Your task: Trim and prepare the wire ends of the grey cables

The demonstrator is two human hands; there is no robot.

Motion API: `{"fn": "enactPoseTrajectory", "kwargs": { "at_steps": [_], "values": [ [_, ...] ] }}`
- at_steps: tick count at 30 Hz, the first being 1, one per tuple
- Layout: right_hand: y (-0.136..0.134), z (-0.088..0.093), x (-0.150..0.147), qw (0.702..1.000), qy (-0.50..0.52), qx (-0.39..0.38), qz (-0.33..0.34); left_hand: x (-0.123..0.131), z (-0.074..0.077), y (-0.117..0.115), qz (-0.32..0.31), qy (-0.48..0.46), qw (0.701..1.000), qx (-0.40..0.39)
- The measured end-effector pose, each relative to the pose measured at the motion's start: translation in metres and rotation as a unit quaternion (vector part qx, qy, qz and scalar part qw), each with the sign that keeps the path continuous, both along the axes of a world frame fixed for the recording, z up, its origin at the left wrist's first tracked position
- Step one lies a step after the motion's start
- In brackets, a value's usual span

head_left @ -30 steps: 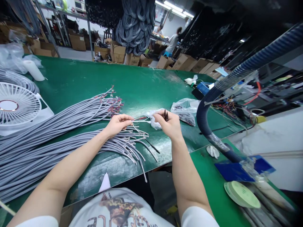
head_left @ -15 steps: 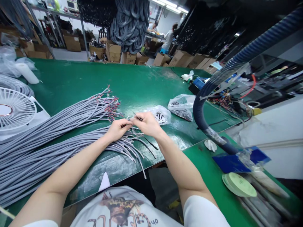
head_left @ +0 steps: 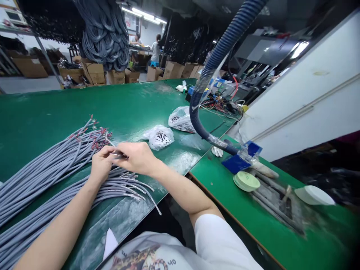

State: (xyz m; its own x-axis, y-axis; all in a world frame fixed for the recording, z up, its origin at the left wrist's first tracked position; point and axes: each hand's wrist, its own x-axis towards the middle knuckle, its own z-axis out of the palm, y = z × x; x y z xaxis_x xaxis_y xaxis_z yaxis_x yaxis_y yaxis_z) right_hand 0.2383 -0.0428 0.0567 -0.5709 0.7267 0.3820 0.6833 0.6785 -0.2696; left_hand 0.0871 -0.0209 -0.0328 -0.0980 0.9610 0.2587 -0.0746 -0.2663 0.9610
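Note:
My left hand [head_left: 101,164] is closed in a pinch above the cable bundles, its fingertips meeting those of my right hand. What it pinches is mostly hidden; a short grey cable end [head_left: 110,142] shows just beyond the fingers. My right hand [head_left: 138,156] is closed around a slim dark metal tool [head_left: 121,154], blurred and largely covered by the fingers. Behind the hands lies a bundle of grey cables [head_left: 60,154] with red and white wires fanned out at their ends. Under and in front of them is a second grey cable bundle [head_left: 92,193] with pale stripped ends.
Two clear plastic bags, a nearer bag [head_left: 161,138] and a farther bag [head_left: 182,119], hold small dark and white pieces. A ribbed hose [head_left: 209,63] curves down to a blue plate [head_left: 236,164] on the right. Beside it sits a pale green round container [head_left: 246,181].
My view has turned to the right, so the table's contents appear farther left. My hands stay together, and the right has rotated over so its back covers more of the tool.

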Motion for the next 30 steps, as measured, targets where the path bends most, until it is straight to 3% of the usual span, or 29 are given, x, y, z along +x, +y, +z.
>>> {"fn": "enactPoseTrajectory", "kwargs": {
  "at_steps": [5,10,16,26,30],
  "values": [
    [0.001,-0.021,0.001,0.993,-0.109,0.020,-0.039,0.001,0.004,0.000,0.009,-0.092,0.993,-0.072],
    [0.010,-0.028,0.003,0.991,-0.119,0.036,-0.045,0.003,0.006,-0.001,0.009,-0.114,0.990,-0.087],
    [0.015,-0.039,0.006,0.999,-0.010,0.031,-0.025,0.002,0.011,-0.002,-0.021,-0.122,0.988,-0.090],
    [0.046,-0.050,0.007,0.989,0.107,-0.090,0.036,0.003,0.010,-0.003,-0.034,-0.171,0.981,-0.089],
    [0.056,-0.057,0.021,0.988,0.111,-0.108,-0.003,0.002,0.008,-0.002,-0.039,-0.186,0.976,-0.109]
  ]
}}
